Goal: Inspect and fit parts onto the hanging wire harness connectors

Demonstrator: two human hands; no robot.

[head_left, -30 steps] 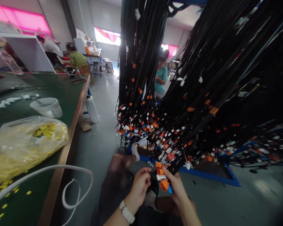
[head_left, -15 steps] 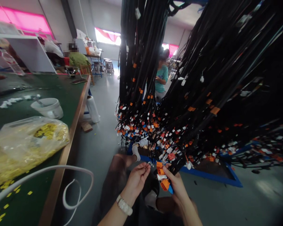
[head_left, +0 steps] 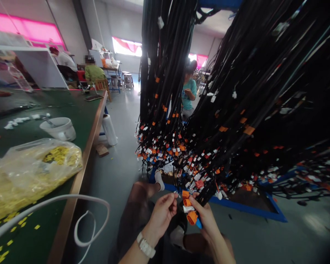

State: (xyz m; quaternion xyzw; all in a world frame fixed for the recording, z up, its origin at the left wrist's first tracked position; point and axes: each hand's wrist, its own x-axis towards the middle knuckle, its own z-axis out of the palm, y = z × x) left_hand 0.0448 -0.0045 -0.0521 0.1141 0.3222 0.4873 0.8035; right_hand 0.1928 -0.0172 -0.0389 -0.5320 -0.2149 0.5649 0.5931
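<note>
My right hand (head_left: pixel 206 217) is closed round a small row of cable connectors. An orange connector (head_left: pixel 192 218), a white connector (head_left: pixel 187 209) and a blue connector (head_left: pixel 199 223) stick out on its left side. Just to the left, my left hand (head_left: pixel 162 212) has thumb and forefinger pressed together. Whatever lies in that pinch is too small to make out; something whitish shows at the fingertips. Right beyond both hands hang thick bundles of black cables (head_left: pixel 167 55), their lower ends crowded with white, orange, red and blue connectors.
On the left, a green workbench (head_left: pixel 79 110) carries a plastic bag of yellow pieces (head_left: pixel 30 172), a white cup (head_left: pixel 62 128) and a loop of white cable (head_left: pixel 99 198). A blue frame (head_left: pixel 264 214) stands under the bundles. Several people are farther back.
My left hand has gone from loosely curled to a pinch and moved slightly right, nearer the connectors. My right hand keeps its hold. The whole view has shifted a little.
</note>
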